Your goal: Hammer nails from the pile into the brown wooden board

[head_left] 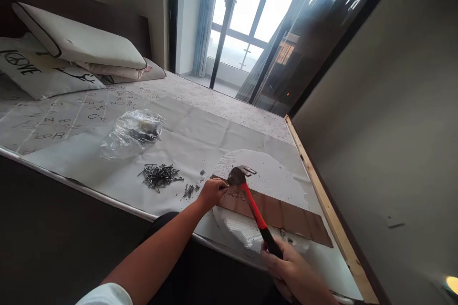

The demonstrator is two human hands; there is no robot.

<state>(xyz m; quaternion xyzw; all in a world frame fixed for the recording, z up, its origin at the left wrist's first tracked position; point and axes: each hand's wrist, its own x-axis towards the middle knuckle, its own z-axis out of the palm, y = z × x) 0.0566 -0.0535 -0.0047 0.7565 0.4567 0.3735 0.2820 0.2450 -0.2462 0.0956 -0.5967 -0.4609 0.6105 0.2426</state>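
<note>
My right hand [291, 269] grips the black end of a red-handled claw hammer [255, 209]; its metal head [240, 175] hangs just above the near-left end of a brown board [286, 217]. The board lies across a round white foam disc [265, 176] on a bed covered with grey paper [200, 138]. My left hand [212, 193] rests at the board's left end, fingers pinched, apparently on a small nail beside the hammer head; the nail itself is too small to make out. Several nails stand in the board near the fingers.
A pile of loose dark nails [160, 175] lies left of my left hand, with a few strays [188, 191] nearer. A clear plastic bag [132, 132] sits behind it. Pillows [71, 43] are at the far left. A wooden strip [322, 190] and wall border the right.
</note>
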